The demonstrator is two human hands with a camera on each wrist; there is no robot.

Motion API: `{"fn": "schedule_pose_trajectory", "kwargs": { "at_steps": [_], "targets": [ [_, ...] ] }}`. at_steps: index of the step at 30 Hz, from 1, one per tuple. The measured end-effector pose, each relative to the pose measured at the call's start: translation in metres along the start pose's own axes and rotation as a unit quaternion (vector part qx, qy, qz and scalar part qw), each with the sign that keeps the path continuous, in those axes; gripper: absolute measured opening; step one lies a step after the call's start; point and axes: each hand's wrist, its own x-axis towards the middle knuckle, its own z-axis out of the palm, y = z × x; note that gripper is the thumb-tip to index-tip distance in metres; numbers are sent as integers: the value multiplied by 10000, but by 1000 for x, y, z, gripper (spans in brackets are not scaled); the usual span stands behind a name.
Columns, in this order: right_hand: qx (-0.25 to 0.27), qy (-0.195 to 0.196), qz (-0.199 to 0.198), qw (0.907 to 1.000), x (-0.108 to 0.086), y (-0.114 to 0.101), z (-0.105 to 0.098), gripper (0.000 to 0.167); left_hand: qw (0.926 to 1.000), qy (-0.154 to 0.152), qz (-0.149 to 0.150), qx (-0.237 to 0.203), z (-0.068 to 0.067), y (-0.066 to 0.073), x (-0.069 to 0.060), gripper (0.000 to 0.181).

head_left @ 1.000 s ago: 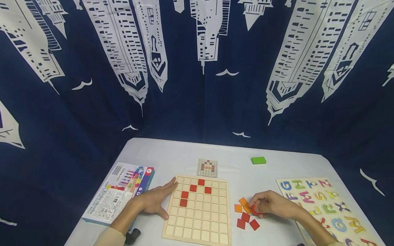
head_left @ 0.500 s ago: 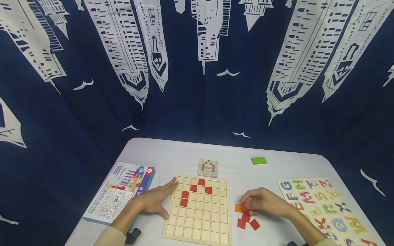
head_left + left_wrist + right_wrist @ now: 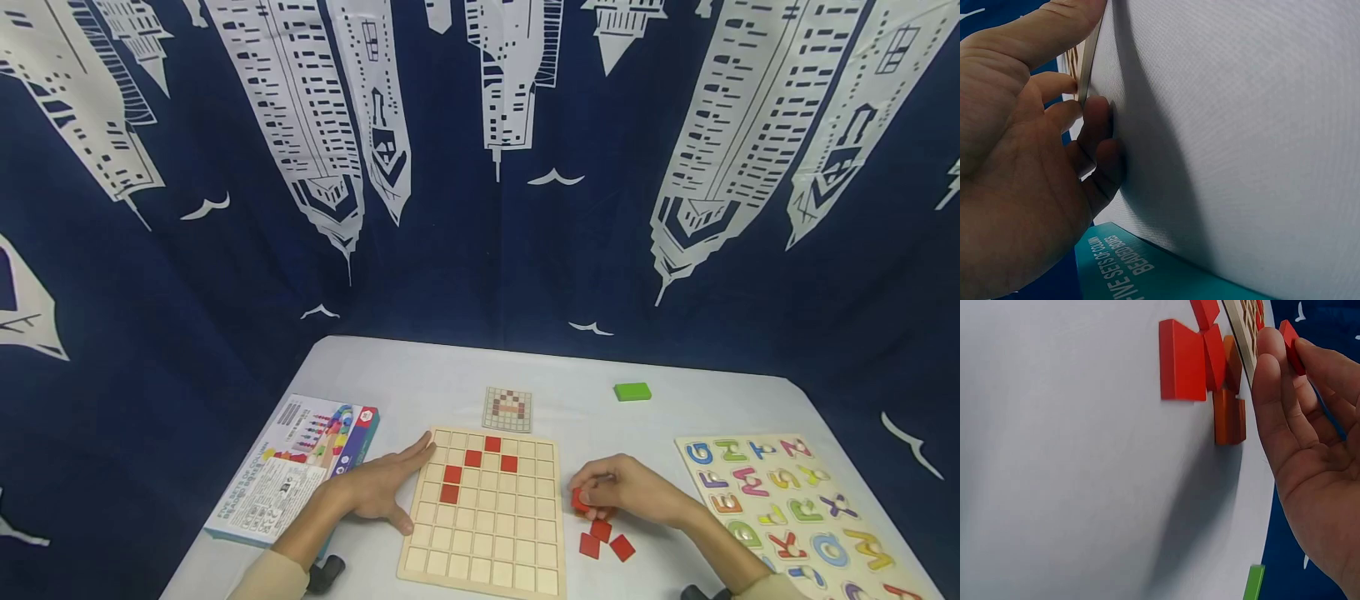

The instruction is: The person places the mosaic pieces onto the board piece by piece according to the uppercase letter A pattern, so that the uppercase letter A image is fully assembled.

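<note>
A wooden grid board lies on the white table, with several red square tiles set in its upper cells. My left hand rests along the board's left edge, fingers spread, thumb on the lower part of that side. Between thumb and fingertips, my right hand pinches a red square tile, just off the board's right edge. Below that hand lie loose red tiles. Orange tiles show in the right wrist view; in the head view the hand mostly hides them.
Beyond the board lies a small pattern card. A printed box is at left, near a black object. An alphabet puzzle board lies at right, and a green block sits at the back.
My right hand has moved left with the red tile, from the loose tiles toward the board's right edge, passing over the orange ones. The left hand stays on the board.
</note>
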Motion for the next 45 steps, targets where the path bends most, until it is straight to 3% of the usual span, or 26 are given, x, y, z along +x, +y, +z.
{"fn": "schedule_pose_trajectory", "kwargs": {
  "at_steps": [8, 21, 35, 45],
  "targets": [
    [-82, -17, 17, 10000, 11, -6, 7, 21, 9999, -20, -113, -21, 0, 1, -1, 121],
    [-230, 106, -119, 9996, 24, -15, 19, 20, 9999, 25, -17, -116, 1, 3, -1, 120],
    [281, 59, -388, 9988, 36, -25, 28, 21, 9999, 26, -67, -135, 2, 2, -1, 121],
    [382, 267, -431, 9980, 43, -30, 34, 23, 9999, 28, -39, -116, -1, 3, -1, 121]
  ]
}}
